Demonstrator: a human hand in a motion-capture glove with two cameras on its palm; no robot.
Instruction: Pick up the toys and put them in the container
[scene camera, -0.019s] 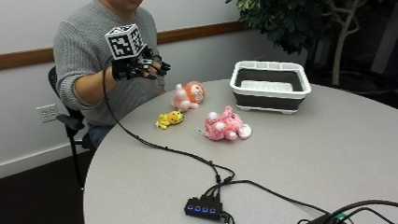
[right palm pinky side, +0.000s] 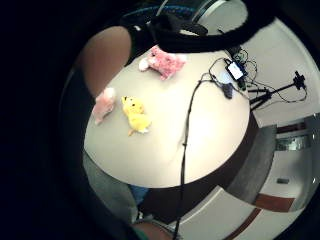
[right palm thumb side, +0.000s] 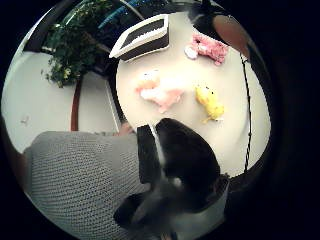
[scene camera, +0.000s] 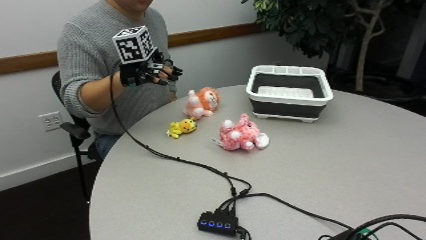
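- While our gloved right grip (scene camera: 148, 70) hangs raised over the counter's (scene camera: 346, 165) near edge, fingers loosely curled and holding nothing, all three toys lie on the counter below and ahead of it, none yet in the container (scene camera: 289, 93).
- We judge the orange plush (scene camera: 202, 102) nearest the grip, with the small yellow toy (scene camera: 182, 127) just beside it toward us, and the pink plush (scene camera: 241, 134) farther out; the container stands beyond all three, so a reach runs down and forward.
- From the thumb-side palm view we get the container (right palm thumb side: 142, 38) and all three toys in one line of travel; the little-finger side shows the yellow toy (right palm pinky side: 136, 114) and both plush ones but no container.
- Only the outside view shows the grip's height above the counter.
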